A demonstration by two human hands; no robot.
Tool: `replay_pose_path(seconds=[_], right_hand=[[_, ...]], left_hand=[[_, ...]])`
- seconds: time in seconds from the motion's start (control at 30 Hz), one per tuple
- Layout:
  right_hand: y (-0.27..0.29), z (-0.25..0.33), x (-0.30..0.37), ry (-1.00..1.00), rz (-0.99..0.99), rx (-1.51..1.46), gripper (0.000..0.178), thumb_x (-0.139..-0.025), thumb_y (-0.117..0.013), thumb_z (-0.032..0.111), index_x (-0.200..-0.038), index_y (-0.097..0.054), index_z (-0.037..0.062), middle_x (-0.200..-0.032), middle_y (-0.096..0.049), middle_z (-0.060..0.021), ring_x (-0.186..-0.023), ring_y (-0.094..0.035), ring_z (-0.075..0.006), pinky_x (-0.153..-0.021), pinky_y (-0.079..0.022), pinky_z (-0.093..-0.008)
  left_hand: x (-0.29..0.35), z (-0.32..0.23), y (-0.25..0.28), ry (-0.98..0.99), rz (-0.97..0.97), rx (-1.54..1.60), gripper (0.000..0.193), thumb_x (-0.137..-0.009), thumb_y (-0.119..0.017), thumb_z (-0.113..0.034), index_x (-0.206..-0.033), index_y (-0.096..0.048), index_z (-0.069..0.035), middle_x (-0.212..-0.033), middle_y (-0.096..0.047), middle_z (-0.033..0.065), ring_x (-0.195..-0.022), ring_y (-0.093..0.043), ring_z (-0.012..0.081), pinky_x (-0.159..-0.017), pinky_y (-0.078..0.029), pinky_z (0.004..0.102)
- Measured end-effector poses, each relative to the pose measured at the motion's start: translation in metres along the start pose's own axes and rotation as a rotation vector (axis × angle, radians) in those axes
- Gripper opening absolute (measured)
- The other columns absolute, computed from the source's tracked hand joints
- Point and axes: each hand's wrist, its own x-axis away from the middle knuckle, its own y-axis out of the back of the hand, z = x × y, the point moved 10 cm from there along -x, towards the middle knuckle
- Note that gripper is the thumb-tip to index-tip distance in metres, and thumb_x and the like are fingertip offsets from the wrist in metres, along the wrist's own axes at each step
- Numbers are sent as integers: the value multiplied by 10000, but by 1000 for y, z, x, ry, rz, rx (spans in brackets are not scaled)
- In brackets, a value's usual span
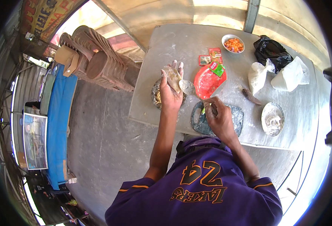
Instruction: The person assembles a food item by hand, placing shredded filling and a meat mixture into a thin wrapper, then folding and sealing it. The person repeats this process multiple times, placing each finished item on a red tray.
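Note:
On the open palm of my left hand (170,92) lies a flat piece of dough (173,78), pale brown, with floury fingers curved up around it. My right hand (219,116) pinches the handle of a spoon (187,87). The spoon's bowl is at the dough's right edge; I cannot tell if they touch. Below my left hand, partly hidden, a dark round bowl (155,98) holds pale yellowish pieces. A red tray (207,83) dusted with white powder sits beyond the spoon. Under my right hand is a dark blue-grey board (236,117) with a bit of green on it.
A green sachet (216,69) rests on the red tray, red sachets (215,55) behind it. Farther back stands a white bowl of diced orange pieces (233,44). To the right are a black plastic bag (272,52), bags of white powder (259,75), a brown pestle-like piece (251,97) and a floury plate (273,119).

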Motion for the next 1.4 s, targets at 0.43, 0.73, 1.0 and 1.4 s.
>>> replay_pose_path(seconds=[0.43,0.73,1.0,1.4], right_hand=[[-61,-18,13,-415,270,-686,117,-1002,-575,133,-1066,-595,37,-685,-469,51,-530,-359,-26,-481,-291,-226],[-120,-14,33,-562,452,-888,122,-1035,-527,191,-1069,-553,76,-639,-387,69,-475,-306,-33,-437,-243,-245],[-161,-27,48,-579,385,-822,165,-1065,-460,236,-1032,-505,81,-680,-355,55,-496,-282,-44,-451,-233,-238],[-161,-89,8,-334,24,-150,215,-1035,-459,196,-974,-564,19,-662,-536,-97,-546,-516,-242,-523,-421,-357]], left_hand=[[21,-54,-4,109,315,695,463,-1059,-426,-290,-1422,-430,-3,-1390,-558,121,-1265,-563,234,-1062,-512,380],[26,-91,12,-219,94,60,610,-1056,-369,-416,-1480,-323,20,-1517,-396,156,-1388,-419,254,-1187,-349,382],[41,-107,40,-369,-181,-333,574,-1079,-299,-414,-1483,-283,-6,-1490,-410,185,-1342,-462,333,-1162,-369,448],[16,-104,165,155,-187,-160,562,-1055,-334,-379,-1445,-318,25,-1470,-408,228,-1335,-449,381,-1120,-402,481]])
